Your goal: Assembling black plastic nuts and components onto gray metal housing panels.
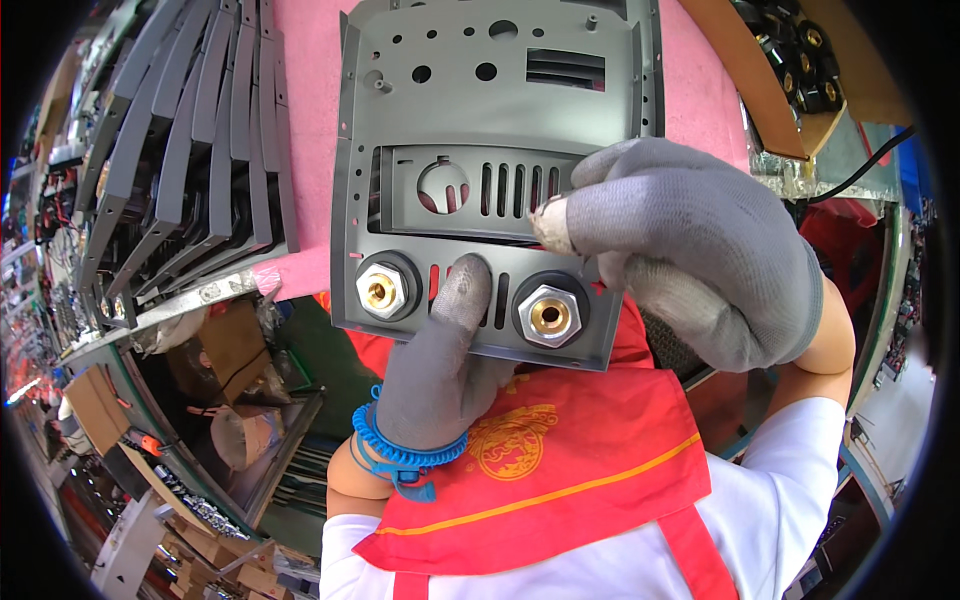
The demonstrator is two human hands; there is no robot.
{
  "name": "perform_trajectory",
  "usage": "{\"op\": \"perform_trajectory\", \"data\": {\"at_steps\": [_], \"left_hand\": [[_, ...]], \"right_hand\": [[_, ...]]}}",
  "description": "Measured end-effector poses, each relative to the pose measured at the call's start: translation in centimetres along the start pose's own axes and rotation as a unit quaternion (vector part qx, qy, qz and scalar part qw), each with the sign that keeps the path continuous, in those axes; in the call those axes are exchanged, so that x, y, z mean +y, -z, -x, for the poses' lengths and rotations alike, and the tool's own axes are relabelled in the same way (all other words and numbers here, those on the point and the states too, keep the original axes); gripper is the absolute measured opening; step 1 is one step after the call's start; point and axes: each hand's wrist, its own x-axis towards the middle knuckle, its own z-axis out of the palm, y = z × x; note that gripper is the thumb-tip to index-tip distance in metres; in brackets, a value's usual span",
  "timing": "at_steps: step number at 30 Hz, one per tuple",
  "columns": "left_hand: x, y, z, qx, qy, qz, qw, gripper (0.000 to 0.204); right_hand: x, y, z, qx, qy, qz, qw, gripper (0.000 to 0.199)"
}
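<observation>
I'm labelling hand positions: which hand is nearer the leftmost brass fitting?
Left. The left hand is just below-right of that fitting; the right hand is much farther right.

Smooth matt metal panel point(460, 122)

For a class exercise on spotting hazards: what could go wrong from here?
The perforated grey metal casing appears to overhang the pink table covering, so it might tip if the grey-gloved left grip loosens. The grey-gloved right grip, close to the casing's slots, could snag its fabric.
</observation>
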Motion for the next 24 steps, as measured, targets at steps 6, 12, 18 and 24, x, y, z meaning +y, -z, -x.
{"op": "perform_trajectory", "data": {"at_steps": [6,12,18,24], "left_hand": [[-1.0,1.8,0.4,0.031,0.008,-0.065,0.997,0.046],[-1.0,2.2,1.1,0.105,-0.069,-0.475,0.871,0.038],[-0.6,0.8,0.8,0.091,-0.053,-0.308,0.945,0.031],[-0.3,0.1,0.3,0.033,-0.033,-0.125,0.991,0.037]], "right_hand": [[-1.1,-0.3,-0.7,-0.086,0.12,0.104,0.984,0.031],[-2.0,-0.5,-0.3,0.029,0.147,0.144,0.978,0.027],[-2.3,-0.8,0.2,-0.136,0.063,0.208,0.966,0.033],[-2.7,-0.5,0.5,-0.102,-0.014,0.183,0.978,0.033]]}}
